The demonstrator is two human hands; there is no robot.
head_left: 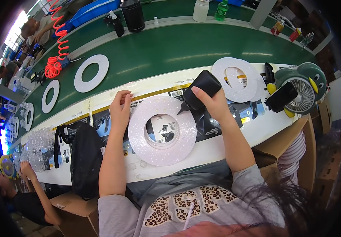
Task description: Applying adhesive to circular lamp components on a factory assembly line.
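A flat white speckled ring lies in front of me on the white worktop, over printed packaging that shows through its hole. My right hand grips a black squeeze bottle, tipped so its pointed nozzle is at the ring's upper right face. Whether the nozzle touches the ring, I cannot tell. Beside the ring's upper left edge is my left hand, fingers loosely curled and apart from the thumb, with nothing visible in it. Small clear droplets or discs lie below the ring.
Two overlapping white rings lie to the right, near a green fan with a black device before it. More rings rest on the green conveyor. Clear plastic pieces and a black bag sit left. A cardboard box holds stacked rings.
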